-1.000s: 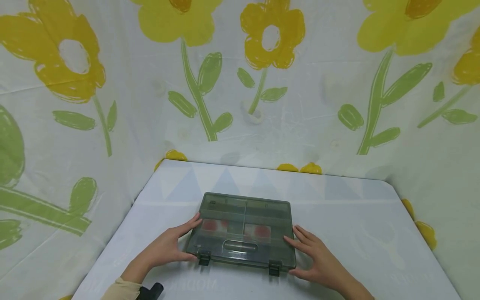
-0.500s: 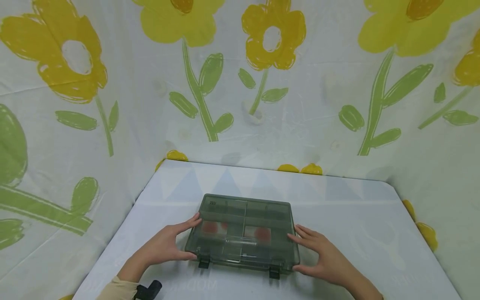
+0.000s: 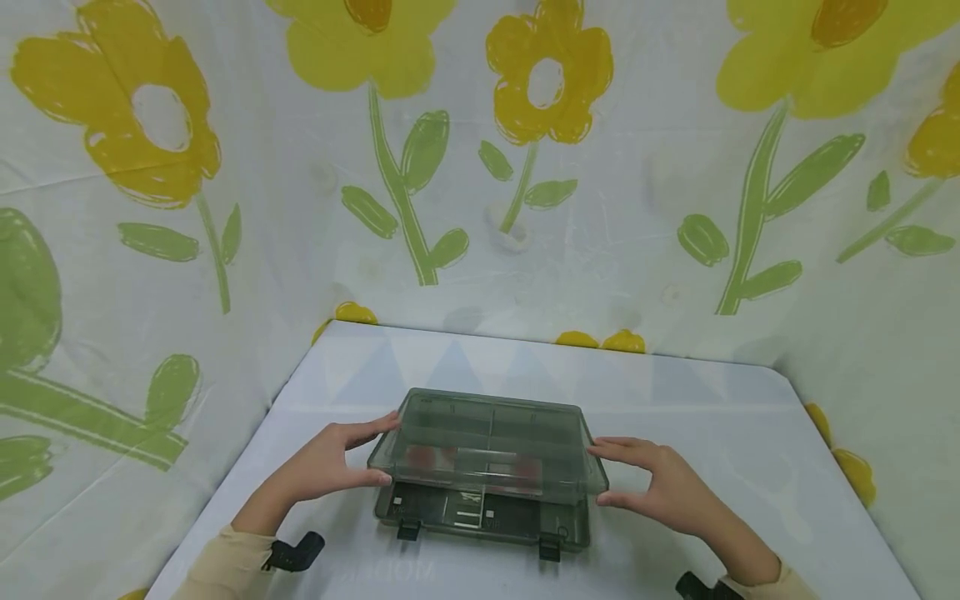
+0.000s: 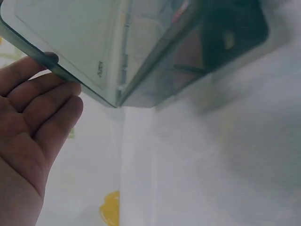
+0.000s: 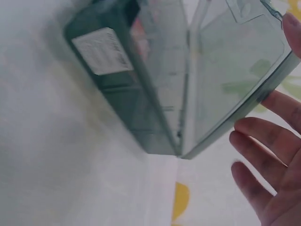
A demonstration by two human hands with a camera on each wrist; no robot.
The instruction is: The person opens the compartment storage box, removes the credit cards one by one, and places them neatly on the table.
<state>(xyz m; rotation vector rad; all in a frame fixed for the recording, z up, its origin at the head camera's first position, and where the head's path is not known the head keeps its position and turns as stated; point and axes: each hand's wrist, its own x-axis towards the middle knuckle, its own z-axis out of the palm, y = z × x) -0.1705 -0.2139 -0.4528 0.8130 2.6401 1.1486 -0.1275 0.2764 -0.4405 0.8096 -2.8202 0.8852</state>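
A see-through dark green storage box (image 3: 513, 517) stands on the table, its lid (image 3: 487, 425) tilted up at the front and hinged at the back. My left hand (image 3: 330, 467) holds the lid's left edge, thumb near the front corner and fingers farther back. At the opposite edge, my right hand (image 3: 667, 483) holds the lid the same way. Both wrist views show a wedge-shaped gap between lid and base. Through the plastic, reddish things (image 3: 517, 475) show blurred in the compartments; their kind is unclear. Two dark latches (image 3: 550, 547) hang at the base's front.
The white table (image 3: 712, 442) has pale blue triangles along its back. A flower-print curtain (image 3: 615, 208) encloses the back and sides. A white label (image 5: 102, 51) is stuck on the box's side. Black wrist devices (image 3: 296, 552) sit at the cuffs.
The lid was down on the base with both hands at its sides. Its front edge has since risen, both hands moving up with it, and the inside of the base now shows.
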